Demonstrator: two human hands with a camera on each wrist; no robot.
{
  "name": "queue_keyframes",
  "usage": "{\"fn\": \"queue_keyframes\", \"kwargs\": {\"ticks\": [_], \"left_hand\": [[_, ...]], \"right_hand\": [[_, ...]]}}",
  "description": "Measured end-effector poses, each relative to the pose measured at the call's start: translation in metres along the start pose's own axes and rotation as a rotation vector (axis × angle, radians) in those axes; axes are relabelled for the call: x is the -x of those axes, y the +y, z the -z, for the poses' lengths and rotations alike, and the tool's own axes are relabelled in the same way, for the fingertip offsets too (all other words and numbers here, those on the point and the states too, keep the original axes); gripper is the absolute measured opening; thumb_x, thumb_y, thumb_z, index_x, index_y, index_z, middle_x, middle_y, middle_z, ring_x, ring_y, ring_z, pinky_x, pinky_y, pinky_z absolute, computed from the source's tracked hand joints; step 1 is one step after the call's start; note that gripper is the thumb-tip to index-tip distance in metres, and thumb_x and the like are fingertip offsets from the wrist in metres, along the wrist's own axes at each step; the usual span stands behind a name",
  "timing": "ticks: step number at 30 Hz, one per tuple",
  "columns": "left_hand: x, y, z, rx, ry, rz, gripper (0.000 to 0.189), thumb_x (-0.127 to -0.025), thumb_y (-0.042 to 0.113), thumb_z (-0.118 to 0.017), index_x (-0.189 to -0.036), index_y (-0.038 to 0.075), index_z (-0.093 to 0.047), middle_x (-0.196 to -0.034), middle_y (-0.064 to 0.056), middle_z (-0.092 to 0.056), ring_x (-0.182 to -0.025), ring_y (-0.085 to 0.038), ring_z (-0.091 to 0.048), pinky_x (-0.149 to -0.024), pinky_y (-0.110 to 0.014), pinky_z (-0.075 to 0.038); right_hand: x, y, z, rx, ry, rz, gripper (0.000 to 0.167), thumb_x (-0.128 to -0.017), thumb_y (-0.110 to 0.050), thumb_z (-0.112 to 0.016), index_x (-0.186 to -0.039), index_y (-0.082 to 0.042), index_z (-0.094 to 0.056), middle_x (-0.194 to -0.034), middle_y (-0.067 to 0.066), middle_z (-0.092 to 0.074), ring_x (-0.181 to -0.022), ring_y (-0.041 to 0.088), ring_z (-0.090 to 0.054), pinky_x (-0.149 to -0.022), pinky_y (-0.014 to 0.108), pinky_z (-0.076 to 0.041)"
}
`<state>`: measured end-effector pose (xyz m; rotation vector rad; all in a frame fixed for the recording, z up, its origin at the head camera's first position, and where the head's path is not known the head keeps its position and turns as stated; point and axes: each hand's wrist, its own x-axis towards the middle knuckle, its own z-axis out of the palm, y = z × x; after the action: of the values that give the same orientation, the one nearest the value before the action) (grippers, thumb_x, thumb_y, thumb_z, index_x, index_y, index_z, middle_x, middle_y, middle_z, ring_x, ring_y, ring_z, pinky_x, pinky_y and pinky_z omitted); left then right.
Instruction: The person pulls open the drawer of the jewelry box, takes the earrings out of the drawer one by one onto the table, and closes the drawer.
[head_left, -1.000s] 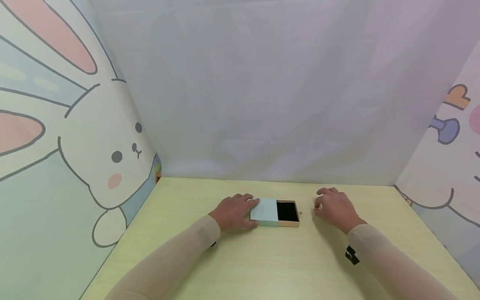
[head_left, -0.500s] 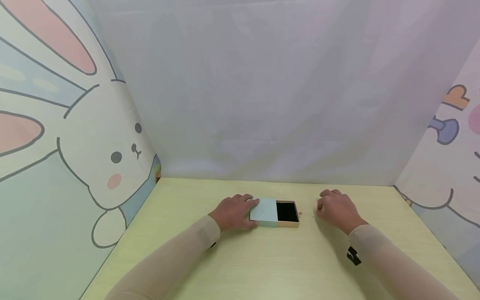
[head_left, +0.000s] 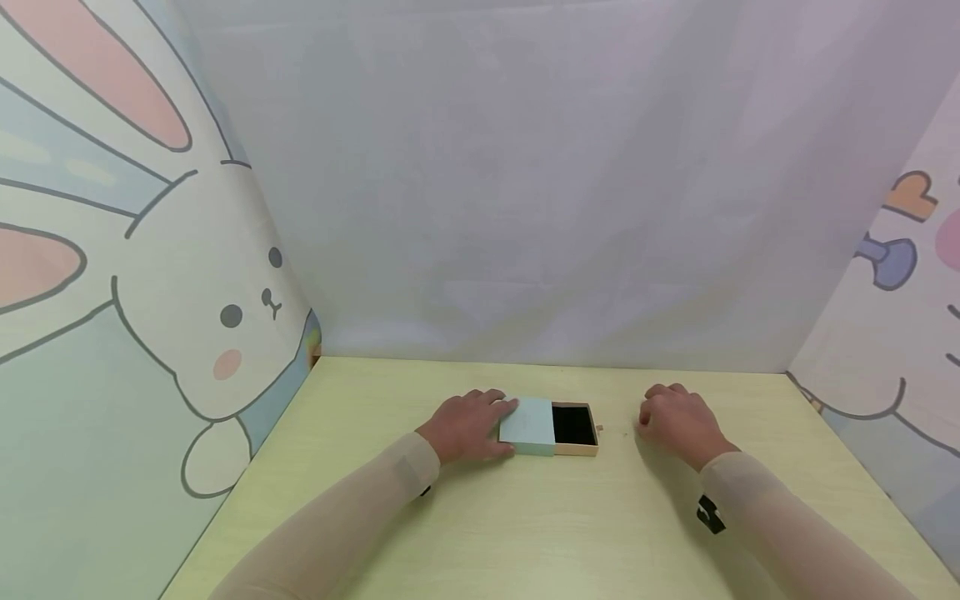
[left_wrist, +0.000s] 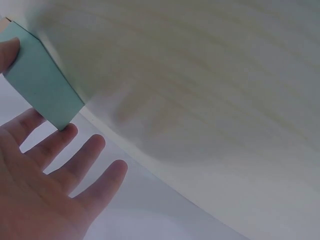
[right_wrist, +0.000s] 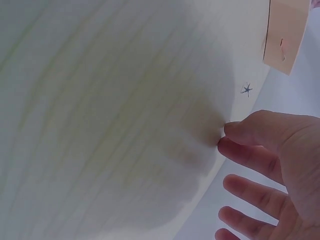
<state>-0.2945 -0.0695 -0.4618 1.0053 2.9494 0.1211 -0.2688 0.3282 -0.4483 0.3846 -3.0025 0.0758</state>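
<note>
On the table a small drawer box lies with its pale mint sleeve [head_left: 527, 421] on the left. Its peach-edged, black-lined drawer [head_left: 573, 425] is partly slid out to the right, and a small pull tab [head_left: 599, 427] sticks out at its end. My left hand [head_left: 467, 427] grips the sleeve's left part, thumb on the near side and fingers across the top and far side. To the right of the drawer, my right hand [head_left: 678, 425] hovers low, thumb and index tips close together with nothing visible between them. A tiny dark star-shaped thing [right_wrist: 246, 90] lies near those fingertips.
The light wood table [head_left: 540, 525] runs back to a grey-white cloth [head_left: 525, 192]. A rabbit-printed panel [head_left: 187, 333] stands on the left, another cartoon panel [head_left: 885, 350] on the right.
My right hand has drifted slightly right, away from the drawer, its fingers curling a little more. The tiny speck on the table now shows beside it. My left hand and the box stay put.
</note>
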Motion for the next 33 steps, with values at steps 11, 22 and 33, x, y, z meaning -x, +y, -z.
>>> {"fn": "queue_keyframes", "kwargs": {"ticks": [11,22,33], "left_hand": [[0.0005,0.0001,-0.0008,0.010,0.005,-0.002,0.083,-0.106,0.063,-0.080,-0.177,0.026,-0.057,-0.175,-0.003,-0.065,-0.153,-0.029,-0.069,-0.117,-0.049,-0.065],[-0.0004,0.0004,0.0006,0.003,-0.009,0.000,0.084,-0.107,0.064,-0.078,-0.179,0.026,-0.055,-0.176,-0.003,-0.063,-0.154,-0.029,-0.068,-0.119,-0.049,-0.064],[0.0006,0.0008,0.0003,0.011,-0.010,0.003,0.084,-0.108,0.063,-0.078,-0.179,0.026,-0.054,-0.177,-0.003,-0.063,-0.155,-0.029,-0.068,-0.119,-0.050,-0.063]], "right_hand": [[-0.0010,-0.0005,0.0013,-0.001,-0.018,-0.013,0.022,-0.096,-0.009,-0.081,-0.079,-0.022,-0.086,-0.131,0.019,-0.084,-0.125,0.053,-0.073,-0.086,0.065,-0.064],[-0.0002,-0.0028,0.0048,-0.007,-0.042,-0.031,0.025,-0.098,-0.009,-0.078,-0.078,-0.021,-0.085,-0.134,0.021,-0.083,-0.128,0.055,-0.072,-0.088,0.065,-0.063],[0.0003,-0.0039,0.0062,-0.005,-0.039,-0.027,0.020,-0.098,-0.010,-0.080,-0.082,-0.020,-0.088,-0.132,0.021,-0.083,-0.126,0.054,-0.072,-0.088,0.066,-0.064]]}}
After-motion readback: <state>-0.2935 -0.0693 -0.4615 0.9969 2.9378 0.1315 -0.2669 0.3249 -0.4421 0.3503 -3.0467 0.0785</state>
